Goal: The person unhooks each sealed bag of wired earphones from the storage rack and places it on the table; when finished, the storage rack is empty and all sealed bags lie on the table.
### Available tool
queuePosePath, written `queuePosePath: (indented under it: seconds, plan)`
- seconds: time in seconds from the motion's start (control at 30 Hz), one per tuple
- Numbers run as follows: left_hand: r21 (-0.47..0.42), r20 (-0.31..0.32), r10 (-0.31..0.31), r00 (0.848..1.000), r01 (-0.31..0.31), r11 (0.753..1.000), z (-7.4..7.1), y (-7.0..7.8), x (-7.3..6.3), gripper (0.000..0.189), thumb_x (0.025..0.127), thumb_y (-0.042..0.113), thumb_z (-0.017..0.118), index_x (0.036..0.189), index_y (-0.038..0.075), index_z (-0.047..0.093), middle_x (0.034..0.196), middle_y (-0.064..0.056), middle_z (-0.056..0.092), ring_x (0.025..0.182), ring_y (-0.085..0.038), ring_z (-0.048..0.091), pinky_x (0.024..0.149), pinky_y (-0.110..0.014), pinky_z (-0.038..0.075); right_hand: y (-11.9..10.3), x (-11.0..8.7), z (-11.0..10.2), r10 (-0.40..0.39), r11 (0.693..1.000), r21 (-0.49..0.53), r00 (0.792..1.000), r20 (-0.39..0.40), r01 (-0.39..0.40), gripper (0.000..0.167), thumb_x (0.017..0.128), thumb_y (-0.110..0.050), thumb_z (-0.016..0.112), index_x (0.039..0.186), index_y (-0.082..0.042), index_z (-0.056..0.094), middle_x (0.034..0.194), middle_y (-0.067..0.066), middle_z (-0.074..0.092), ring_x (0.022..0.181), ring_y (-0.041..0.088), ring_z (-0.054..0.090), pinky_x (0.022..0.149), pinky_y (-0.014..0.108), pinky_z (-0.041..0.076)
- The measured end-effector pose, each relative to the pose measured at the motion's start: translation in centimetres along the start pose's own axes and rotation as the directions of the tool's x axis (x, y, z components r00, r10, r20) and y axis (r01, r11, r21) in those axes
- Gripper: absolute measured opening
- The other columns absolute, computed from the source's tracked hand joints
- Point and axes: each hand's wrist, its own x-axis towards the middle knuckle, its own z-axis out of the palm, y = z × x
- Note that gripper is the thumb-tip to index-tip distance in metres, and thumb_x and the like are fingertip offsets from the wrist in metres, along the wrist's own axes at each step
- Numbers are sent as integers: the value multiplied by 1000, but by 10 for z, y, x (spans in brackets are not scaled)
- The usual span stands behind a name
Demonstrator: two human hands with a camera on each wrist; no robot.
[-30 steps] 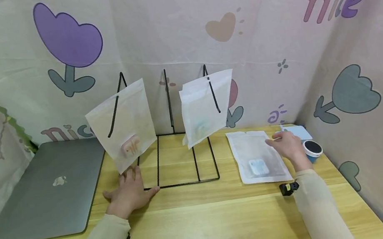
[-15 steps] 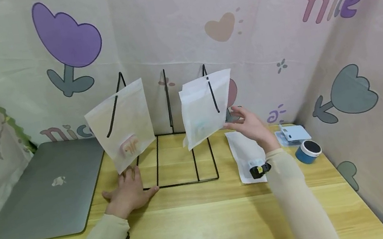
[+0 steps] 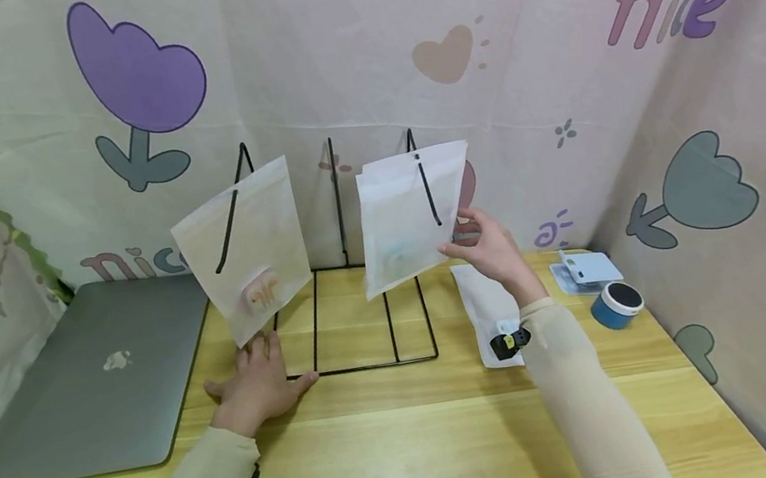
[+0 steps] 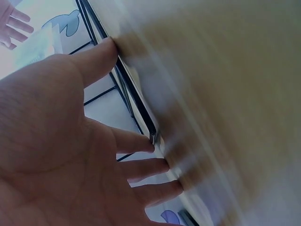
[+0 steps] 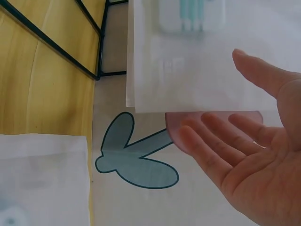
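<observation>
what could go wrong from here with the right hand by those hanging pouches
The right hand is at the edge of the hanging pouches; a nudge could slide them off the open-ended hook.

A pull might shift or tip the thin wire rack, though the left hand lies at its front corner.

The black wrist device overlaps the flat pouch in the head view and might drag it.
</observation>
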Motion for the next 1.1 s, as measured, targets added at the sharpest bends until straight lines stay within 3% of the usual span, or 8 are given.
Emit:
queuePosePath:
  seconds: [0.23,0.43,0.57,0.83,1.1]
  plan:
    - [-10,-15,10,1000,-11,1000,-2,0,-1,102,91,62,59,152,-9,20,155,-33,14,138,-57,13,80,-90,11,-2,-2,-4,-26,1000,10,993,-116,27,52,87,-27,79,129,-8,54,111,9,66,95,24,66,77,39,56]
    - [-5,-11,8,1000,-8,1000,-2,0,-1,101,91,62,58,152,-9,19,156,-32,14,138,-57,13,80,-90,11,-3,-4,-3,-131,991,5,978,-163,133,27,88,-28,78,97,-6,65,92,7,69,84,28,68,66,32,56]
    - [-3,2,3,1000,-3,1000,0,0,0,100,92,60,58,153,-9,18,157,-31,12,139,-56,12,81,-90,10,-2,-4,-2,-213,976,7,966,-147,216,27,90,-29,75,83,-4,67,82,9,69,75,31,67,62,29,55]
    - [-12,3,5,1000,-5,1000,-1,0,0,103,91,62,58,152,-10,18,157,-32,11,139,-57,11,81,-90,8,-2,-7,-1,-269,960,54,958,-98,275,28,90,-26,74,81,0,71,79,13,70,74,34,69,67,38,59]
    - [-14,3,6,1000,-6,1000,2,-1,1,102,92,60,58,153,-9,16,157,-31,10,139,-56,10,81,-90,8,-11,-18,-7,-307,942,110,947,-90,316,15,93,-7,69,90,8,71,82,23,70,72,43,66,66,43,58]
